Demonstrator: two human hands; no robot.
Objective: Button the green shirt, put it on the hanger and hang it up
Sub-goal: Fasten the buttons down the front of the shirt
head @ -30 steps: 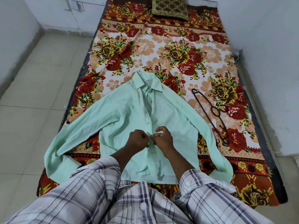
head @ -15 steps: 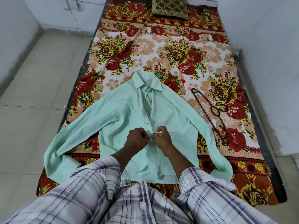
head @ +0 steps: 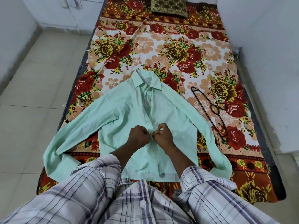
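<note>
both hands meet at the middle of the shirt front. on my feed the left hand (head: 139, 135) is curled tight, its fingers pinching one edge of the button strip. the right hand (head: 163, 135) is curled as well, thumb and forefinger pinching the facing edge. the knuckles of the two hands nearly touch. the fingertips hide the spot between them, so i cannot tell whether a button sits there.

the green shirt (head: 123, 113) lies flat and front up on the near half of the flowered bedsheet (head: 178, 46). its hem is at the near edge and its collar (head: 146, 80) points toward the far edge. small pale buttons show on the strip below the hands; under the collar the front gapes a little. one sleeve (head: 68, 143) spreads past the sheet's left edge, with its cuff near the near left corner. the other sleeve (head: 215, 143) runs down toward the near right corner.

just right of that sleeve a dark hanger (head: 204, 102) lies flat on the sheet, closer to the right edge.

a brown and gold cushion (head: 169, 5) rests at the middle of the far edge. pale floor tiles (head: 32, 94) lie left of the sheet and a white wall (head: 275, 46) stands on the right. plaid cuffs (head: 97, 172), pushed up the forearms, fill the bottom of the view.
</note>
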